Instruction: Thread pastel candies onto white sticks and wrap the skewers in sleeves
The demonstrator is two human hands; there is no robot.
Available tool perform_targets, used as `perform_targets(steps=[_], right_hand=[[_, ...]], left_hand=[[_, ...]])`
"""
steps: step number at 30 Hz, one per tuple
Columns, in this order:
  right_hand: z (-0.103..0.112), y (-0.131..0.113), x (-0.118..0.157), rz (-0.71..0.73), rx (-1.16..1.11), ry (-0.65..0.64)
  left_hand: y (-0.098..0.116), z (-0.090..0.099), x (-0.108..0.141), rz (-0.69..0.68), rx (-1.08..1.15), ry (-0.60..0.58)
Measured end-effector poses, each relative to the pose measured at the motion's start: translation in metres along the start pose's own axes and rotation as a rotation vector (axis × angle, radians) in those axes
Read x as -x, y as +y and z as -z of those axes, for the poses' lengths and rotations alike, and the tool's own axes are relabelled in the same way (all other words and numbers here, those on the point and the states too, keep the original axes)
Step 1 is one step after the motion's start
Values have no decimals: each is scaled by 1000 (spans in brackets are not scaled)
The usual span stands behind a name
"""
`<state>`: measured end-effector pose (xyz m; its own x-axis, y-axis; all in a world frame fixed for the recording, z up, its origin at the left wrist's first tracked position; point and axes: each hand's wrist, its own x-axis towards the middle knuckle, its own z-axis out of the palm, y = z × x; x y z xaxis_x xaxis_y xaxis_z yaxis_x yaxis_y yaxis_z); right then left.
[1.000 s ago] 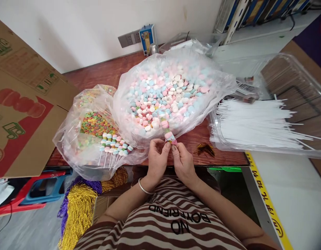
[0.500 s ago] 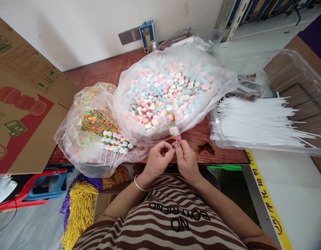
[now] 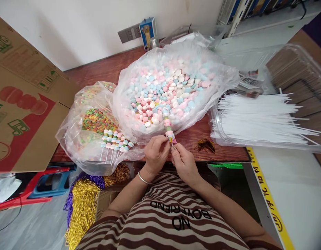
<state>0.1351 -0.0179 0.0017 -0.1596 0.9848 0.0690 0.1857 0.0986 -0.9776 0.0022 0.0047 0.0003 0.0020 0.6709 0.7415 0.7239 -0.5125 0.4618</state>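
Observation:
Between my hands a candy skewer (image 3: 169, 129) stands tilted slightly left, pink, white, green and blue pieces stacked inside a clear printed wrapper. My left hand (image 3: 156, 154) pinches the wrapper's lower end, its fingers closed. Just below, my right hand (image 3: 186, 162) is closed round the white stick, most of which its fingers hide. The skewer's tip overlaps the front of a big clear bag of pastel marshmallows (image 3: 176, 85). To the right of my right hand lie gold twist ties (image 3: 205, 145). Left of my left hand, several unwrapped candy skewers (image 3: 115, 139) rest on another bag.
Small coloured candy rings (image 3: 98, 121) fill the bag at left. A clear plastic box (image 3: 225, 143) of white sticks (image 3: 256, 118) stands at right. A large cardboard box (image 3: 27, 86) blocks the far left. Gold bead strings (image 3: 83, 208) hang below the table edge (image 3: 230, 158).
The skewer has come lower and leans further left. My left hand has moved from beside the stick up to the wrapper's lower end; my right hand still grips the stick.

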Motion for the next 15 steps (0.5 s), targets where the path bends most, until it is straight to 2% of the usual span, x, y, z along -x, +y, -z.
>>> perform_targets(steps=[2,4,6,8,10,13,15], right_hand=[[-2,1,0,-34,-53,7],[-3,3,-2,-60,-91,24],[-3,6,-3,-72,-119,34],[-2,10,-5,-72,-141,30],[0,12,-5,-67,-168,27],[3,13,-4,-68,-192,28],[3,11,-3,-64,-178,5]], left_hand=[[-3,2,-1,-114,-49,-5],[-4,4,-2,-157,-72,-32],[-3,6,-2,-173,-48,-106],[-1,8,-3,-123,35,-184],[2,8,-3,64,185,-204],[6,8,-4,536,552,-155],[8,7,-8,815,838,-186]])
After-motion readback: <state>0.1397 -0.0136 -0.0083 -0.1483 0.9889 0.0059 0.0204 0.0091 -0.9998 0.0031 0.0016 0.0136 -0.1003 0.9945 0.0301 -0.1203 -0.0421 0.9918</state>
